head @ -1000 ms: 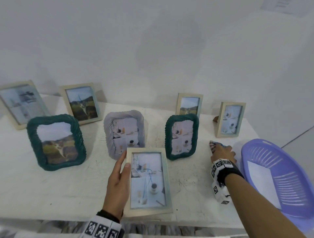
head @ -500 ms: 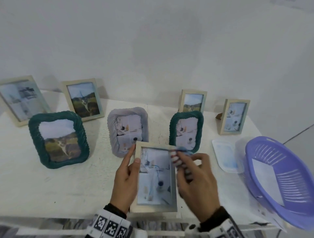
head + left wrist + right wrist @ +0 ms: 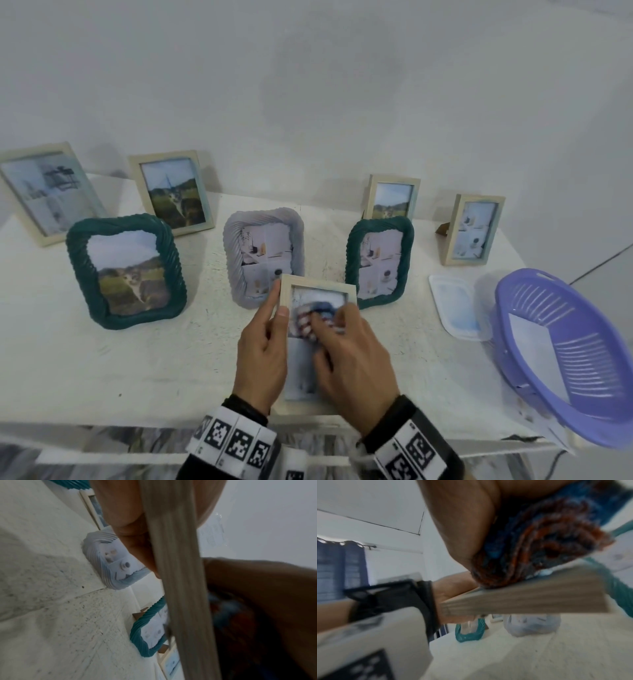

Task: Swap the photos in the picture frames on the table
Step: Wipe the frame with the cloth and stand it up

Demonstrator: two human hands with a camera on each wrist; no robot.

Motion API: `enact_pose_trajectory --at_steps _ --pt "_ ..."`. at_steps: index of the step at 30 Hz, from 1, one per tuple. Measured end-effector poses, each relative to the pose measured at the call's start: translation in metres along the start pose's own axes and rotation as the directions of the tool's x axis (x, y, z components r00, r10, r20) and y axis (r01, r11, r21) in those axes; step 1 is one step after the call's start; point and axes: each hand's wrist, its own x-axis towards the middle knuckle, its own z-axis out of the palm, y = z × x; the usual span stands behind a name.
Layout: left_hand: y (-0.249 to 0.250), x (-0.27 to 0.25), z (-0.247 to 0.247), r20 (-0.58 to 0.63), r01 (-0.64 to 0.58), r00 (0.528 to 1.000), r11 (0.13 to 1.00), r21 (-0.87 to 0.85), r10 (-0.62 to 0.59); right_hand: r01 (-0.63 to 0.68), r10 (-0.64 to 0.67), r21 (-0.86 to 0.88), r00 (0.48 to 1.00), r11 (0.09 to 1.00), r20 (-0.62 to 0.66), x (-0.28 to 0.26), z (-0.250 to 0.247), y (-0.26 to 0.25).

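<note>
A pale wooden picture frame (image 3: 318, 287) is held tilted above the table's front edge, glass up. My left hand (image 3: 263, 346) grips its left side, thumb on the front, and the frame's edge (image 3: 180, 588) runs down the left wrist view. My right hand (image 3: 349, 353) holds a striped blue, red and white cloth (image 3: 313, 317) bunched under its fingers and presses it on the glass; the right wrist view shows the cloth (image 3: 539, 547) on the frame (image 3: 530, 599). Behind stand a grey ribbed frame (image 3: 263, 253) and a small teal frame (image 3: 378, 260).
A large teal frame (image 3: 125, 270) stands at left, with several wooden frames along the wall, such as one at far right (image 3: 474, 229). A clear plastic sheet (image 3: 455, 305) lies flat beside a purple basket (image 3: 561, 353) at the table's (image 3: 102, 370) right edge.
My right hand came from the table's right side with the cloth and now presses it on the frame's glass. The left hand has lifted the frame's far end a little.
</note>
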Motion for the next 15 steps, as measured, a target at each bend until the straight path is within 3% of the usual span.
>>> enact_pose_trajectory --at_steps 3,6,11,15 --pt "0.000 -0.001 -0.008 0.000 0.004 1.000 1.000 -0.031 -0.004 0.076 -0.074 -0.021 0.994 0.997 0.084 -0.009 -0.004 -0.004" --pt "-0.004 -0.005 -0.007 0.003 -0.010 1.000 0.999 0.039 0.009 -0.063 0.065 -0.051 0.998 0.997 0.026 0.004 -0.013 0.011" --pt "0.001 -0.005 -0.013 -0.032 -0.006 0.999 1.000 0.012 0.006 0.121 -0.109 -0.061 0.978 0.991 0.177 -0.030 -0.014 -0.007" --pt "0.001 -0.002 -0.005 -0.044 0.000 0.999 1.000 0.026 0.001 -0.043 0.050 -0.113 0.997 0.993 0.056 -0.003 -0.019 0.011"
